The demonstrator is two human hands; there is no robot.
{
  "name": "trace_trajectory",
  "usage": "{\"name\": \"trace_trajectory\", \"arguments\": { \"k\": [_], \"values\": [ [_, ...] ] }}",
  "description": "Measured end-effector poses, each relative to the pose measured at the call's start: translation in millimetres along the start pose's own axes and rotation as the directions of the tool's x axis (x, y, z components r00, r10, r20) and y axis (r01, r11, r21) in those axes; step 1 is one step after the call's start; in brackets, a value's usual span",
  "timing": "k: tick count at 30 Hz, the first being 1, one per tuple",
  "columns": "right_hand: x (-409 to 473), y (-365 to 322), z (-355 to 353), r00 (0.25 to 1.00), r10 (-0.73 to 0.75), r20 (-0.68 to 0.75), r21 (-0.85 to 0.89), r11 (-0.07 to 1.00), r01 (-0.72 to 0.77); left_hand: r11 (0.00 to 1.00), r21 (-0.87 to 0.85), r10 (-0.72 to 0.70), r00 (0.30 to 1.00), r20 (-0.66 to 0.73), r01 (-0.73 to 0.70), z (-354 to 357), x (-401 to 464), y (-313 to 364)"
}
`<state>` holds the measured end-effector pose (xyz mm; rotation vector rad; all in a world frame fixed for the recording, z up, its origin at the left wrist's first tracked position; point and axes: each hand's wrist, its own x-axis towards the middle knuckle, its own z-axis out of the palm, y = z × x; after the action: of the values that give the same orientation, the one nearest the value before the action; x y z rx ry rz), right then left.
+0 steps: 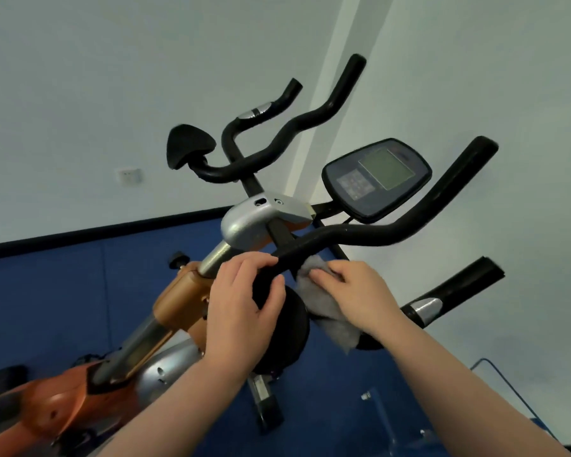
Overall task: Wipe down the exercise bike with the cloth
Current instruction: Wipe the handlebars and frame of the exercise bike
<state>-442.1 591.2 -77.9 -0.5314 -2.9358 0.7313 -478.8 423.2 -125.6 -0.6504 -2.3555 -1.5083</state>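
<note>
Step in hand looks like wiping the near handlebar (353, 234) of the exercise bike (178, 311), close to where it meets the stem. Right hand (356, 291) is closed on the grey cloth (327, 308), pressing it against the underside of the bar just right of the black elbow pad (277, 324); loose end of the cloth hangs below the bar. Left hand (241, 305) is wrapped around the bar and the pad's top edge, just left of the cloth, no cloth in it, likely steadying. Console (376, 179) sits above and behind the bar, untouched by either hand. My read: early-to-mid task, only this bar section is under the cloth. Next move calls for sliding the cloth outward along the bar toward its raised end, keeping the wrap tight, left hand holding the bike steady
</note>
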Motion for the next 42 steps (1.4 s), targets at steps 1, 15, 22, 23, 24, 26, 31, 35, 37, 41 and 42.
{"name": "trace_trajectory", "arguments": {
  "k": [1, 15, 22, 23, 24, 26, 31, 35, 37, 41, 42],
  "values": [
    [-3, 4, -5, 0.998, 0.002, -0.066, 0.051, 0.999, 0.001, 1.000, -0.027, -0.007, 1.000, 0.019, 0.008, -2, -1, -1],
    [49, -38, -8, 0.600, -0.765, 0.234, -0.219, 0.559, 0.799, 0.992, 0.038, 0.121, 0.992, -0.022, -0.120, -13, -9, -22],
    [53, -30, -44, 0.686, -0.715, 0.135, -0.254, 0.645, 0.721, 0.993, 0.039, 0.116, 0.993, 0.001, -0.116, -8, 5, -18],
    [48, -34, -33, 0.685, -0.720, 0.116, -0.214, 0.655, 0.725, 0.991, 0.046, 0.122, 0.993, 0.002, -0.122, -6, 6, -18],
    [43, -36, -20, 0.682, -0.723, 0.109, -0.176, 0.661, 0.729, 0.990, 0.051, 0.132, 0.991, 0.007, -0.132, -5, 6, -19],
    [32, -32, -2, 0.684, -0.722, 0.104, -0.162, 0.666, 0.728, 0.987, 0.056, 0.152, 0.988, 0.025, -0.154, -4, 7, -20],
    [36, 7, -42, 0.735, -0.675, -0.063, -0.371, 0.700, 0.611, 0.978, 0.045, 0.195, 0.973, 0.126, -0.202, -10, 21, -17],
    [39, -11, -43, 0.747, -0.635, -0.197, -0.371, 0.754, 0.542, 0.981, 0.079, 0.161, 0.969, 0.186, -0.178, -8, 40, -2],
    [38, -27, -26, 0.753, -0.626, -0.202, -0.301, 0.772, 0.560, 0.984, 0.078, 0.139, 0.971, 0.195, -0.157, -6, 45, -1],
    [27, -6, -34, 0.779, -0.611, -0.140, -0.354, 0.766, 0.537, 0.990, 0.085, 0.095, 0.970, 0.223, -0.116, -5, 46, -4],
    [24, 4, -44, 0.784, -0.606, -0.133, -0.397, 0.757, 0.519, 0.989, 0.093, 0.089, 0.970, 0.225, -0.113, -4, 46, -4]
  ]
}}
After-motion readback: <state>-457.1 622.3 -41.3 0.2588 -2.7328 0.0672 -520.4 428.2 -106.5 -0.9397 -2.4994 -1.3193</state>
